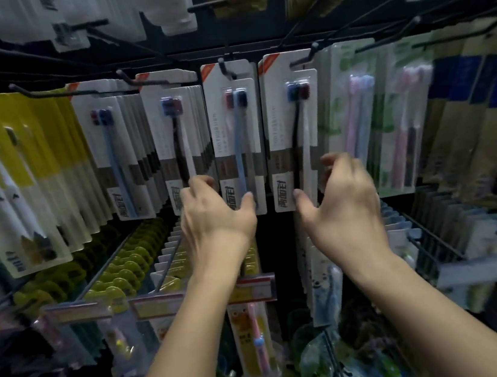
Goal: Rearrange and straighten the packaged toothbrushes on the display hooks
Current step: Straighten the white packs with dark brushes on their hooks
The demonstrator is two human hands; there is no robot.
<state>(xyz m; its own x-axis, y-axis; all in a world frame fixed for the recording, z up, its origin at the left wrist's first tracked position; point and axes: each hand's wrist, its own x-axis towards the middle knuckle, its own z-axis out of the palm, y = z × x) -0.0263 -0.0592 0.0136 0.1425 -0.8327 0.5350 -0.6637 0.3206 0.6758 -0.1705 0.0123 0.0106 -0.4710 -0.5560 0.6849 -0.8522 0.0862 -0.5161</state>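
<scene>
Both bare forearms reach up to white toothbrush packs on the hooks.
Left hand [215, 211] fingers grip the pack [236, 139] at 12 o'clock; right hand [341, 195] fingers curl round its neighbour [292, 132] at 1 o'clock.

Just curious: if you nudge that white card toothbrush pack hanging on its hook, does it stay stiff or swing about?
The white card toothbrush pack hangs from one black metal hook, so it probably swings easily. Its flat card looks fairly stiff and light. The left hand grips its lower edge.

Dim, shadowy view (edges smeared and bowed), middle slightly sharper.
</scene>
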